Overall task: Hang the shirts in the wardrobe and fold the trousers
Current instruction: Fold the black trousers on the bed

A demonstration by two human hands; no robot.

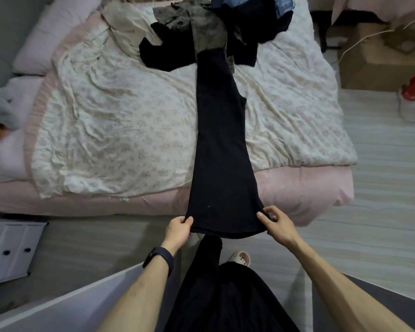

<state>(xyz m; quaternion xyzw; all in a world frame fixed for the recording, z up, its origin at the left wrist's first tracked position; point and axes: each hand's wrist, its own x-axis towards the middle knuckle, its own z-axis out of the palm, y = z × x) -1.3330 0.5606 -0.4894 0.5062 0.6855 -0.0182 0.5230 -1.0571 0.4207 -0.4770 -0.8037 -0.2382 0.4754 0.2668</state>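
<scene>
**Black trousers stretched along the bed, near end held at both corners**

Pinches the near left corner of the black trousers (pixel 219 140) with the left grip (pixel 179 230), thumb on top and fingers curled under the cloth. Clamps the near right corner with the right grip (pixel 278 225), thumb and forefinger closed on the edge, the other fingers lifted loosely above it. Holds that wide near end spread flat between the two corners, just past the near edge of the bed (pixel 297 185).

Run as one long dark strip from the near edge towards the far end, narrowing on the way, laid on top of the flowered quilt (pixel 118 121). Reach with the far end into a pile of clothes (pixel 168 22), tucked under a grey patterned garment (pixel 209 32).

In the same pile: a black garment (pixel 158 53) on the left, a cream one (pixel 125 22) beyond it, denim (pixel 249 1) at the far right.

On the left wrist, a dark wristband (pixel 158 259).

Far left on the bed, a pink pillow (pixel 38 44). Right of the bed, on the pale floor (pixel 381 188), a cardboard box (pixel 379 63). Near left, a white drawer unit (pixel 10 250). Below the trousers, a pale slipper (pixel 240 257).
</scene>
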